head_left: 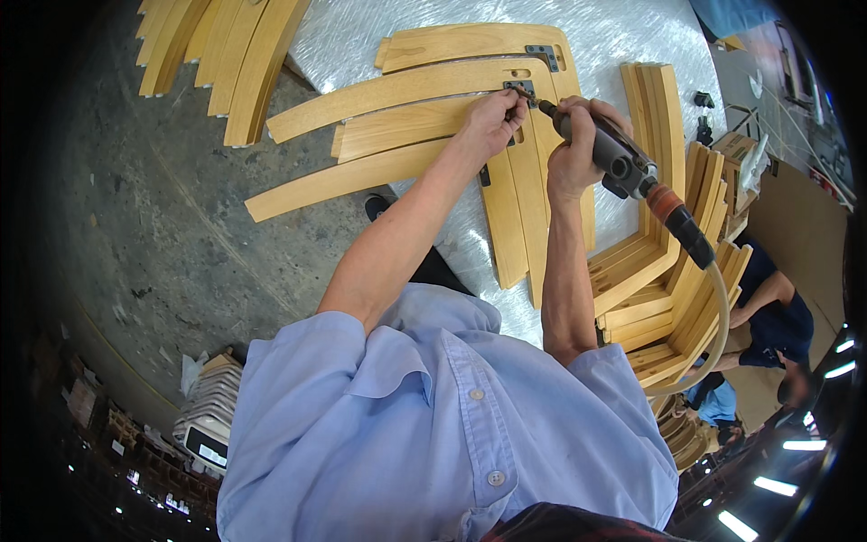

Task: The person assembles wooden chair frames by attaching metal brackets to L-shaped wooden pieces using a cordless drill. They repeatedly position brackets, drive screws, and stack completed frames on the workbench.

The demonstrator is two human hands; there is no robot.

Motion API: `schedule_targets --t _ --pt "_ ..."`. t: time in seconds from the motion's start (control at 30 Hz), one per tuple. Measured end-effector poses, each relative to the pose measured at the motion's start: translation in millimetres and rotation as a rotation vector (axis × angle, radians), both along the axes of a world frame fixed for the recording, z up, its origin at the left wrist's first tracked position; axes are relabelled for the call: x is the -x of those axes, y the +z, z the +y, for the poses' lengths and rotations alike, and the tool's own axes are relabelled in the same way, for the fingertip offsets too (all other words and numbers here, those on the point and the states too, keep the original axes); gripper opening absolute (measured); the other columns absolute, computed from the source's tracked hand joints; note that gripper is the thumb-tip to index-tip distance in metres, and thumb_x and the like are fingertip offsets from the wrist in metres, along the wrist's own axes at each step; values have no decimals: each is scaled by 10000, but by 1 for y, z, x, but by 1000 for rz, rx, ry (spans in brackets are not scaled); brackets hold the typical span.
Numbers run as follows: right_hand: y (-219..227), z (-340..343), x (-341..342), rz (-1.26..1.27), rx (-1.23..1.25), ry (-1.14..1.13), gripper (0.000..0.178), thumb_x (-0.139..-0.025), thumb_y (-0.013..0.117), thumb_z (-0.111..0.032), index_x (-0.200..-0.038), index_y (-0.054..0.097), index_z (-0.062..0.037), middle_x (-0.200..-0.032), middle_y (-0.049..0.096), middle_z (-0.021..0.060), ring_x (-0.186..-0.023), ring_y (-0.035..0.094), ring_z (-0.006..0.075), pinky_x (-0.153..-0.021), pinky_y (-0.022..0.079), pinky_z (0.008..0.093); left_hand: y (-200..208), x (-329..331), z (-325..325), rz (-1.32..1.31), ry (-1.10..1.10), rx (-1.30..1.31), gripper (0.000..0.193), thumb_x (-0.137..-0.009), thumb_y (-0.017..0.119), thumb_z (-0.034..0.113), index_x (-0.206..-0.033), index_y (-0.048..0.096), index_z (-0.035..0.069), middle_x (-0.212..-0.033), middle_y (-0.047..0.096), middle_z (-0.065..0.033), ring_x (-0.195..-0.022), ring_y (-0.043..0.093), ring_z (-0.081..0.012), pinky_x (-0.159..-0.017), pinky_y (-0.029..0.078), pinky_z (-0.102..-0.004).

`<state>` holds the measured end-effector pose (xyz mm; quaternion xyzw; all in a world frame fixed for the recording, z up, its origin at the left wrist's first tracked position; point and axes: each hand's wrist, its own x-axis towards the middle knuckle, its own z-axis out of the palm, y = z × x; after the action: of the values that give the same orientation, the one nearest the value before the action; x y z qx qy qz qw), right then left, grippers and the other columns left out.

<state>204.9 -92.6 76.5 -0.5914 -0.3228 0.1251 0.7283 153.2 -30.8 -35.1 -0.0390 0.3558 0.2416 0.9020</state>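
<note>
My right hand (578, 149) is wrapped round a grey-black air screwdriver (614, 155) with an orange collar and a hose at its back end. Its bit points left and away, at a dark metal bracket (519, 88) on a curved wooden frame piece (406, 86). Beside the bit my left hand (495, 119) is pinched at the bracket; whatever lies between its fingertips, perhaps a screw, is too small to make out. A second L-shaped bracket (543, 56) sits on the frame piece behind. More wooden pieces (406, 126) overlap nearer to me.
Shiny metal sheeting covers the worktable (605, 32). Bent wooden frames (664, 262) are stacked at the right, under the air hose (722, 316). More wooden pieces (257, 77) stand at the far left. Small black parts (703, 99) lie at the table's right. A co-worker (777, 307) is at the right.
</note>
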Motion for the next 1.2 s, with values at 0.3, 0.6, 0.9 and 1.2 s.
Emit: schedule_targets --t 0.3,0.6,0.9,1.2 --pt "-1 22 -8 -32 99 52 199 -827 601 22 -1002 510 -7 -805 611 84 -717 614 135 -689 522 274 20 9 -7 89 -137 -140 173 -994 451 89 -987 578 -29 -899 594 -80 -773 562 -121 -676 515 -233" --pt "-14 51 -18 -122 74 137 189 -787 615 77 -955 584 -5 -816 590 2 -694 547 53 -635 474 210 39 32 -18 267 -349 -507 238 -1022 426 181 -1003 581 1 -821 625 -38 -679 556 -89 -644 479 -241" --pt "-17 53 -12 -74 67 134 115 -806 604 66 -897 599 -4 -717 598 10 -653 567 73 -614 486 216 39 56 -19 258 -252 -428 203 -930 645 233 -983 680 41 -823 664 11 -671 524 -38 -620 434 -190" --pt "5 43 -17 -45 267 140 215 -807 609 19 -1002 521 -7 -755 633 79 -716 619 149 -743 502 284 25 45 -13 278 -152 -306 166 -943 620 184 -991 673 34 -873 642 4 -699 528 -38 -647 452 -168"
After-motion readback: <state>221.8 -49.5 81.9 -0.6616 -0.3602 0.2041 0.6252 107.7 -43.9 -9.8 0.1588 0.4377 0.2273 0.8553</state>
